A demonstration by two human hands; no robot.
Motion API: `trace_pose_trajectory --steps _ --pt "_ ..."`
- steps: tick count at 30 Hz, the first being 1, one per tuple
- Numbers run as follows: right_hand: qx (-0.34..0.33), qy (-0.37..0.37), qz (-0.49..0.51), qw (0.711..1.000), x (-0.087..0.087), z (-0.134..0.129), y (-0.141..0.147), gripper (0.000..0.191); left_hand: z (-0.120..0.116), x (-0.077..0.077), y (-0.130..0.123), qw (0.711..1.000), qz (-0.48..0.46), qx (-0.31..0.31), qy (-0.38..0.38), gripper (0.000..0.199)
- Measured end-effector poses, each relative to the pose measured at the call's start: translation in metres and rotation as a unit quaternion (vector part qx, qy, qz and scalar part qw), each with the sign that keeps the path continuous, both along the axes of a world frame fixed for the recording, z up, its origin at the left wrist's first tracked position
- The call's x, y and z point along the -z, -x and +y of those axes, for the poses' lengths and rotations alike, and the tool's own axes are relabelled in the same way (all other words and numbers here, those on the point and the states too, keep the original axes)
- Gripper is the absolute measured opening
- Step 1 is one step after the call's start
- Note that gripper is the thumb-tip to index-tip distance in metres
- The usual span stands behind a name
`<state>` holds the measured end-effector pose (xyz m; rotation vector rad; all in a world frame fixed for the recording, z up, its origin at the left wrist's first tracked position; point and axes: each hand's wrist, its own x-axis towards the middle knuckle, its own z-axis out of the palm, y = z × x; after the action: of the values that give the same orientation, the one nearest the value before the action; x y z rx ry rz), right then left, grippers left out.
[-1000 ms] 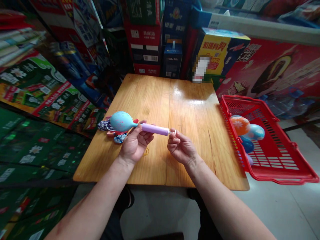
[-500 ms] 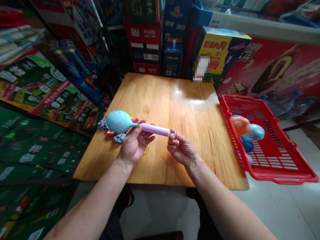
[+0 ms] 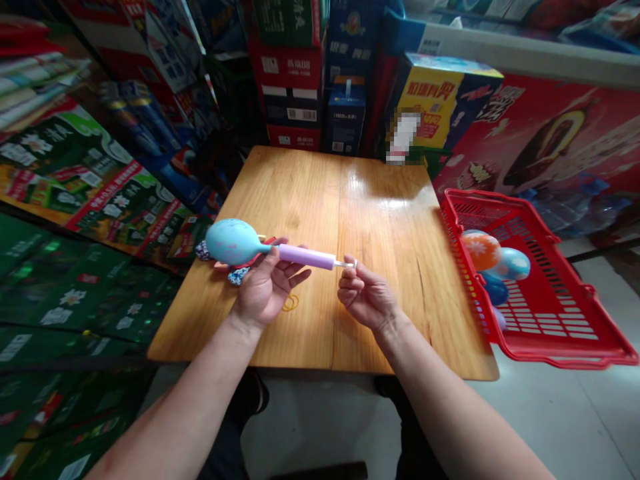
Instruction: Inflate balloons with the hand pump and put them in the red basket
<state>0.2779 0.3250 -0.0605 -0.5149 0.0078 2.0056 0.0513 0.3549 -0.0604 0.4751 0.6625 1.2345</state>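
A purple balloon pump lies level between my hands above the wooden table. On its left end sits a light-blue balloon, partly inflated, with faint pink markings. My left hand pinches the balloon's neck at the pump's tip, its other fingers lying under the barrel. My right hand is closed on the pump's white handle, and a short length of the white rod shows outside the barrel. Behind and below the balloon are blue-and-white patterned pieces, largely hidden. Yellow rubber bands rest on the table beside my left hand.
A red shopping basket with several inflated balloons stands at the table's right side. Stacked cartons and a yellow-and-blue box are beyond the far edge. Green cartons line the left.
My right hand has drawn the white handle a little to the right, baring more rod. The balloon, pump barrel and my left hand have shifted slightly left.
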Motion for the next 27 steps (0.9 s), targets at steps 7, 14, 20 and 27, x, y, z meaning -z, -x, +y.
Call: trace_pose_trajectory --steps 7,14,20,27 --pt "-0.005 0.023 0.002 1.0 0.004 0.0 0.015 0.014 -0.002 0.007 -0.012 1.0 -0.007 0.004 0.025 0.036" --pt "0.011 -0.024 -0.011 1.0 -0.01 0.004 -0.008 0.007 0.013 0.001 0.014 0.999 -0.006 -0.043 -0.001 0.028" --pt "0.002 -0.023 -0.013 1.0 -0.001 0.001 -0.004 0.013 0.003 0.003 0.004 1.0 -0.011 -0.011 -0.005 0.028" --pt "-0.011 -0.003 0.002 1.0 0.008 -0.001 0.012 0.017 -0.003 0.012 -0.015 0.999 -0.018 -0.008 0.03 0.033"
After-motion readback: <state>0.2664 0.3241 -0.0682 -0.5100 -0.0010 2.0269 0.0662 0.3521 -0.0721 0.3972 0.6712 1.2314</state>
